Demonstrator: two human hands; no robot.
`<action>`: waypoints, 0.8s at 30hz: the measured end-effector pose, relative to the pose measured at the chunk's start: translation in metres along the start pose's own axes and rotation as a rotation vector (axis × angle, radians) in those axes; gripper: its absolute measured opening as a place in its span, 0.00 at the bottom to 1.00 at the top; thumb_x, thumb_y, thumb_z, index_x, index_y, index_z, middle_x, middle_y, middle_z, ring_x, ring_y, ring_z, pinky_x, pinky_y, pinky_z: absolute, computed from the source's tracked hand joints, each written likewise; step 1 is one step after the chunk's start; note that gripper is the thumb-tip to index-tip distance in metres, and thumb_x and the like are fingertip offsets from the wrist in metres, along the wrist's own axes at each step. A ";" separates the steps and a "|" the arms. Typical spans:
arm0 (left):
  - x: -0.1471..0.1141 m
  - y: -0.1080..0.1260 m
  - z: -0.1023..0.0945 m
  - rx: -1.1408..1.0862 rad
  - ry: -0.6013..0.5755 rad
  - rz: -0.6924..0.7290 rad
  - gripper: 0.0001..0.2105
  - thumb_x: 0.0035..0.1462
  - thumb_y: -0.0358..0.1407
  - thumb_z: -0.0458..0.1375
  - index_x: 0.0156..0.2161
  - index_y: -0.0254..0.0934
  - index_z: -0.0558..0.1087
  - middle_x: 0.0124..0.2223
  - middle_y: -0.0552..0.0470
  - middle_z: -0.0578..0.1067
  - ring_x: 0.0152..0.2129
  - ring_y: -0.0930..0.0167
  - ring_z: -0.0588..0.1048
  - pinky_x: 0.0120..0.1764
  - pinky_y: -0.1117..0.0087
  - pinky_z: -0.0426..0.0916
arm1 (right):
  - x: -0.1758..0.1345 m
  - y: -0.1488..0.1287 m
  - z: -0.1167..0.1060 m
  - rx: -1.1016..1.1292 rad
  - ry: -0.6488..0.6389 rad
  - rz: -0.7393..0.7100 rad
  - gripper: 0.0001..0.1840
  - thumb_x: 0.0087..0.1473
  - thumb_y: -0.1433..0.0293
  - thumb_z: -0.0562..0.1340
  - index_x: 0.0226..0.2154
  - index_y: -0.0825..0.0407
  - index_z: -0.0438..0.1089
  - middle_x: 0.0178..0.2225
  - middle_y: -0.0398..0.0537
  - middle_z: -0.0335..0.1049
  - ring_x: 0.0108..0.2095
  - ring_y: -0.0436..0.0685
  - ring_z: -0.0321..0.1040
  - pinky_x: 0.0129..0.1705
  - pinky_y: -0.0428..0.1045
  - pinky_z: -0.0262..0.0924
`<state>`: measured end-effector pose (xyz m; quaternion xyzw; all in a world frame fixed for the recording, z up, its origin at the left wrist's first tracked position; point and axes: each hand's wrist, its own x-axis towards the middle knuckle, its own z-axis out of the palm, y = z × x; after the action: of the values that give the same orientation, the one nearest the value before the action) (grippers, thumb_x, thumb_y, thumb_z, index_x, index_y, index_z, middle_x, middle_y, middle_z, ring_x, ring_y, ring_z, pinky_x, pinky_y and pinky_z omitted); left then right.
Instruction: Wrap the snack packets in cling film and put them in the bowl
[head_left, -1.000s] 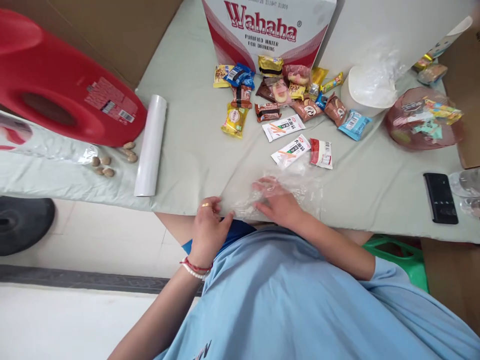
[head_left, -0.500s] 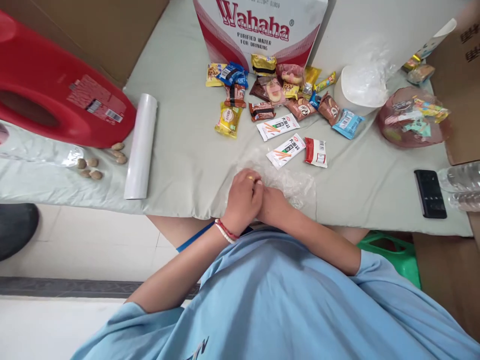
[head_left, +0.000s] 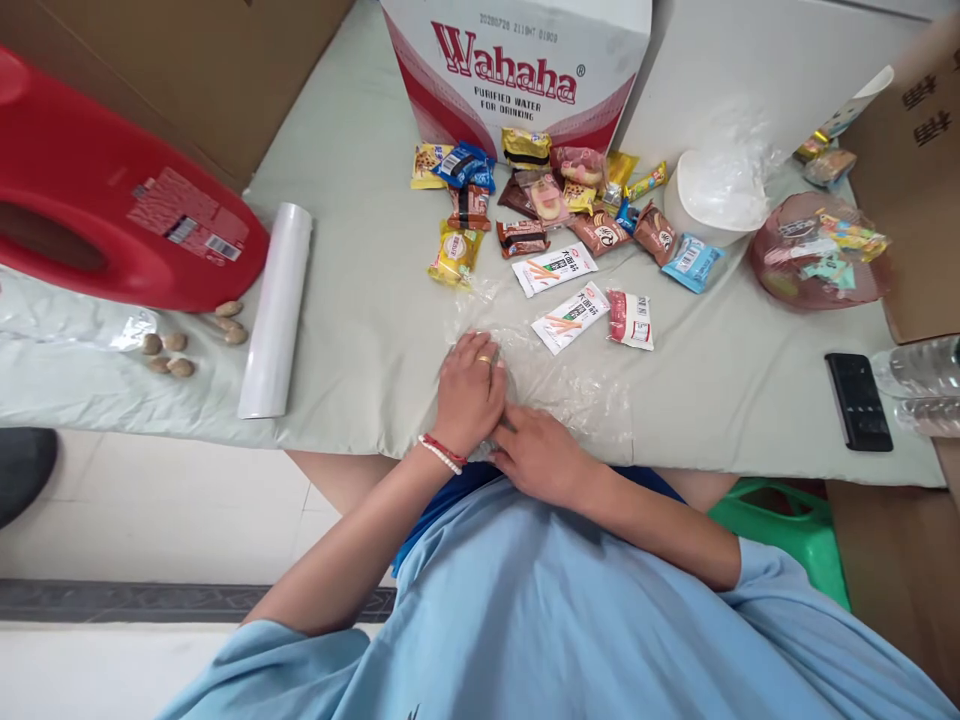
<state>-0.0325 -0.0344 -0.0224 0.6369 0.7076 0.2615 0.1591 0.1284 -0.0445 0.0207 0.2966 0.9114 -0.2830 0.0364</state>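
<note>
A clear, crumpled plastic bag [head_left: 577, 390] lies flat at the table's front edge. My left hand [head_left: 471, 395] rests palm down on its left part, fingers stretched forward, with a ring and bracelets on that arm. Just right of it, my right hand [head_left: 544, 458] points left, its fingertips and thumb closed at the bag's near edge beside my left palm. The fingertips are partly hidden. Beyond the bag lie two white snack packets [head_left: 571, 317] and a red-and-white packet [head_left: 631, 319]. Several wrapped snacks [head_left: 523, 238] are heaped behind them.
On the left stand a red jug [head_left: 112, 200], a white roll [head_left: 276, 310] and several brown nuts [head_left: 180, 368]. A Wahaba-style printed carton [head_left: 517, 80] stands at the back. To the right are a white container [head_left: 709, 210], a pink bowl [head_left: 780, 275], a black phone [head_left: 859, 400] and plastic bottles [head_left: 926, 370].
My right hand has slid out from beneath my left and turned, showing more of its back. My left hand has flattened and shifted slightly left. The view has tilted up a little.
</note>
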 end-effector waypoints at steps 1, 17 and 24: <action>-0.003 -0.002 0.000 0.029 -0.005 0.020 0.21 0.71 0.38 0.46 0.60 0.32 0.71 0.67 0.35 0.70 0.71 0.55 0.61 0.70 0.46 0.58 | -0.001 0.007 -0.002 0.099 0.021 -0.014 0.17 0.70 0.65 0.58 0.56 0.51 0.75 0.64 0.60 0.66 0.56 0.64 0.71 0.56 0.59 0.68; -0.012 -0.006 -0.010 0.305 -0.097 0.027 0.28 0.72 0.47 0.46 0.73 0.43 0.59 0.76 0.38 0.56 0.74 0.49 0.52 0.67 0.26 0.34 | 0.013 0.177 -0.128 -0.153 0.355 0.274 0.25 0.61 0.76 0.54 0.58 0.56 0.75 0.59 0.60 0.74 0.57 0.68 0.68 0.61 0.62 0.61; -0.029 -0.014 -0.018 0.305 -0.083 0.049 0.28 0.72 0.47 0.47 0.73 0.46 0.59 0.76 0.40 0.57 0.73 0.51 0.56 0.69 0.31 0.36 | 0.064 0.175 -0.154 -0.234 -0.164 -0.056 0.45 0.51 0.80 0.63 0.71 0.53 0.59 0.69 0.57 0.61 0.65 0.65 0.62 0.63 0.56 0.58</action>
<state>-0.0502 -0.0667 -0.0184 0.6811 0.7160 0.1286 0.0831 0.1896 0.1876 0.0478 0.2405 0.9401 -0.1990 0.1369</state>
